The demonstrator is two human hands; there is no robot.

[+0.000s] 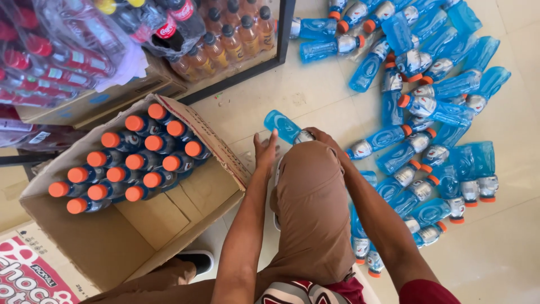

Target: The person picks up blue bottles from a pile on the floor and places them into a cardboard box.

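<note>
A blue drink bottle (284, 126) lies tilted just past my raised knee (312, 191). My right hand (322, 137) grips it near its silver label. My left hand (265, 151) hovers beside it with fingers spread, holding nothing. To the left stands an open cardboard box (140, 225) with several upright blue bottles with orange caps (135, 163) packed in its far half. Many more blue bottles (427, 112) lie loose on the tiled floor to my right.
A black-framed rack (284, 34) at the top holds shrink-wrapped amber bottles (230, 34). Wrapped packs of red drinks (50, 56) rest on cartons at top left. A printed carton (28, 276) sits at bottom left. My dark shoe (197, 260) is by the box.
</note>
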